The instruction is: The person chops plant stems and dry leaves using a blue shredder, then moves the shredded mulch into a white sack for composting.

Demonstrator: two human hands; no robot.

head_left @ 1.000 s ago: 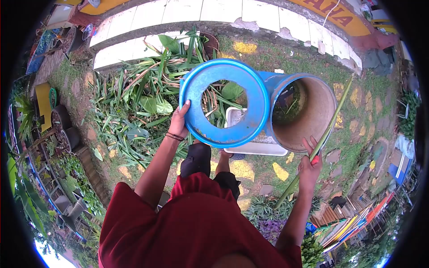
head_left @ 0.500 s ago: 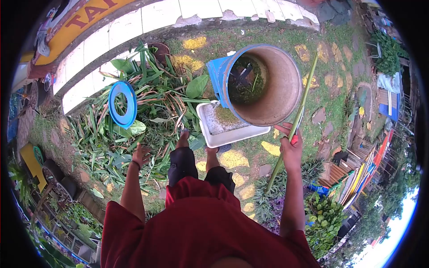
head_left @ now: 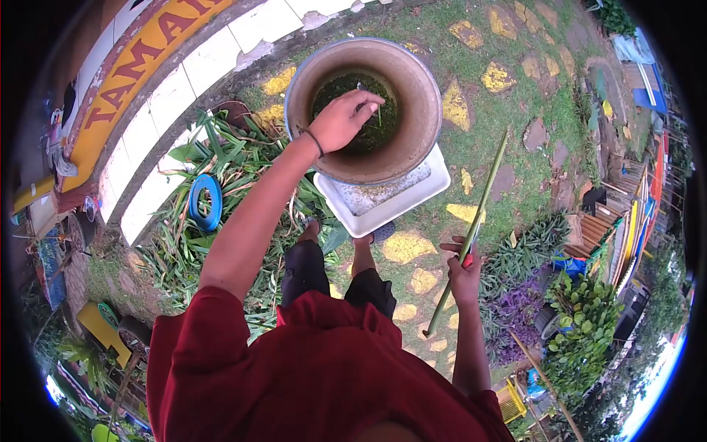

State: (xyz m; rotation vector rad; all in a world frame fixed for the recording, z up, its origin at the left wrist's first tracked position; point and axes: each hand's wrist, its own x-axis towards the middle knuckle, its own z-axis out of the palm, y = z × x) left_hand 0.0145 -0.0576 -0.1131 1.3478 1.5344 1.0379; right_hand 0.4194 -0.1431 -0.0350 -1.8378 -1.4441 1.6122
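Observation:
My left hand (head_left: 346, 118) is over the mouth of the blue barrel (head_left: 420, 96), fingers stretched forward and thumb apart, with nothing visible in it. Inside the barrel, dark green matter (head_left: 368, 138) lies at the bottom, partly hidden by that hand. On the right, my right hand (head_left: 464, 271) is closed around a long green stalk (head_left: 482, 195) and a red-handled tool (head_left: 468, 260), whose blade lies along the stalk. A white tray (head_left: 436, 175) sits at the near side of the barrel.
Cut leaves and stalks (head_left: 243, 158) are heaped on the left, with a blue ring-shaped lid (head_left: 214, 202) on them. A white-tiled edge (head_left: 173, 96) curves behind. Yellow-painted stones (head_left: 409, 247) dot the grass, and purple plants (head_left: 515, 317) grow at the right.
My left hand has moved from beside the leaf heap up over the barrel. The barrel appears further left and more upright in view. My right hand still holds the stalk, now lower and away from the barrel.

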